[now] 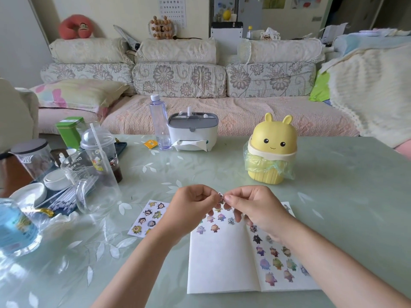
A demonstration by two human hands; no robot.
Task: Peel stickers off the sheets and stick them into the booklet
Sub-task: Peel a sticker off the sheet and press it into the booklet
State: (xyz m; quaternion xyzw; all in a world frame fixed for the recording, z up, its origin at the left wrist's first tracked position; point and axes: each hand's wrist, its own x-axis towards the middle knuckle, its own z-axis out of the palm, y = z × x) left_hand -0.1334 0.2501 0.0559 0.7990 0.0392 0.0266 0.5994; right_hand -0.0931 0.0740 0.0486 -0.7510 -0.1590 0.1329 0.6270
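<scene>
Sticker [220,198], small and dark, is pinched between the fingertips of the left hand [191,204] and right hand [255,208], held above the open booklet [222,263] on the tabletop [333,174]; a sticker sheet [147,217] lies just left of it

Both hands, left [193,204] and right [255,206], pinch one sticker [220,198] above the open booklet [224,263]. Sheet [148,217] lies flat left of it.

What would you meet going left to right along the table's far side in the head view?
green tin → clear water bottle → white tissue box → yellow bunny bin
</scene>
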